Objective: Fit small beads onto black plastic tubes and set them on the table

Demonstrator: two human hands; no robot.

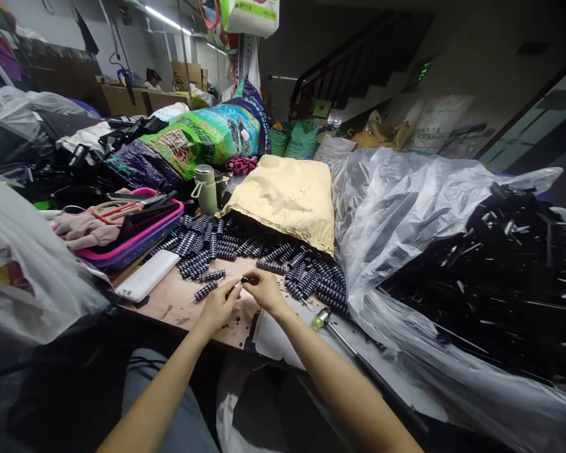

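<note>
My left hand [221, 304] and my right hand [264, 290] meet over the near part of the table, fingertips close together. The right hand's fingers pinch a small black piece [244, 280]. My left hand's fingers are closed beside it; what they hold is too small to make out. Just left of the hands lie black ribbed rollers with thin metal pins, among them one roller [205, 290] near the left hand. Behind the hands spreads a pile of several such rollers [217, 242], and more rollers [311, 277] lie to the right.
A hammer [321, 319] with a yellow-green head lies right of my hands. Left are a white oblong case [147, 275] and a pink-rimmed basket [104, 255]. A green thermos [205, 190] and a cream cloth-like sack [287, 189] stand behind; a plastic bag of black parts [495, 270] bulges at right.
</note>
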